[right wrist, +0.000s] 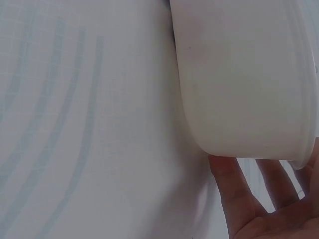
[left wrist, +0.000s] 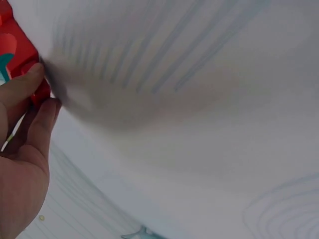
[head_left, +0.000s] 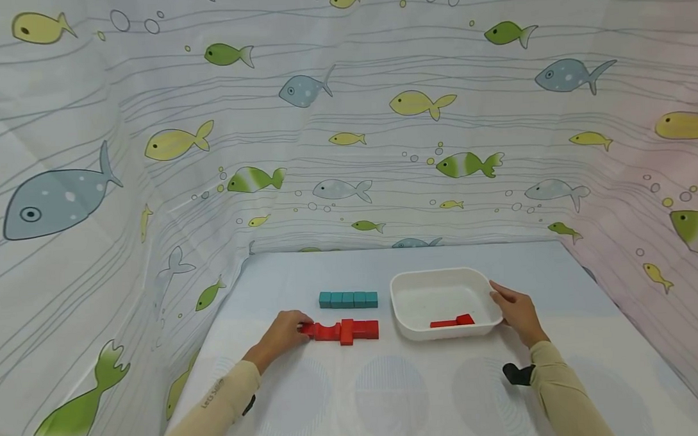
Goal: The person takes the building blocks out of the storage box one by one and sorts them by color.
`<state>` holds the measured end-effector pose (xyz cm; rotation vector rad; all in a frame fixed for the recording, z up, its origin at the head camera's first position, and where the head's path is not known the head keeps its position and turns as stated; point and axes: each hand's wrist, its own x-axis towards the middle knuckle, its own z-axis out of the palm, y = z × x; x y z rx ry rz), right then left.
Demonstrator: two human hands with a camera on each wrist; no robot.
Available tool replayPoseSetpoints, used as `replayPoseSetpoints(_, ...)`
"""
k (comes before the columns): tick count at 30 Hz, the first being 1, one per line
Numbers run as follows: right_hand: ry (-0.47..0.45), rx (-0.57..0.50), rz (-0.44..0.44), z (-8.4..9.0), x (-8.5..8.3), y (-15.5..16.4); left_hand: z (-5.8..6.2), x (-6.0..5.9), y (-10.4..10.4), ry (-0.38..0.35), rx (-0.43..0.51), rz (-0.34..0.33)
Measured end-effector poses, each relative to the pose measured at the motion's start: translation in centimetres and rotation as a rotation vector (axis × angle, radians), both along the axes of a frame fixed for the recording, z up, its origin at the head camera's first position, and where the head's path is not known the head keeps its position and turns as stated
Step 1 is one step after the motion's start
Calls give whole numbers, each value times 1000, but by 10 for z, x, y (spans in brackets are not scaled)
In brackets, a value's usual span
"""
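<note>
Red blocks (head_left: 445,322), two it seems, already lie in the white bin (head_left: 407,315). Left hand (head_left: 280,336) pinches the end of the red row (head_left: 344,330); right hand (head_left: 516,311) steadies the bin's rim, fingers relaxed. Teal row (head_left: 348,299) sits untouched, so most sorting looks undone.

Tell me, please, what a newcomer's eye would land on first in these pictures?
Probably the row of red blocks at the table's middle, whose left end the left hand pinches with its fingers. To their right sits a white tray with two red pieces inside, the right hand resting at its right rim. Behind the red row lies a line of teal blocks, all against a fish-patterned cloth.
</note>
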<state>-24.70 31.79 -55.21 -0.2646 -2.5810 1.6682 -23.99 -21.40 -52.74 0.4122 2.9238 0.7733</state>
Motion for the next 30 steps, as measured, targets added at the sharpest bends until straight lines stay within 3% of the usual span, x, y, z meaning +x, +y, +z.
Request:
replayPoseSetpoints(13,5,-4,8,1,1,-2,-7,2,0,43,-6,-15)
replayPoseSetpoints(20,-6,-2,1,1,1,-2,-6,2,1,28,-32,-19)
replayPoseSetpoints(25,-18,-1,-8,0,0,-1,6,-1,2,6,-20,-39)
replayPoseSetpoints(30,-14,5,-13,-1,-2,0,32,-9,16,-3,54,-51)
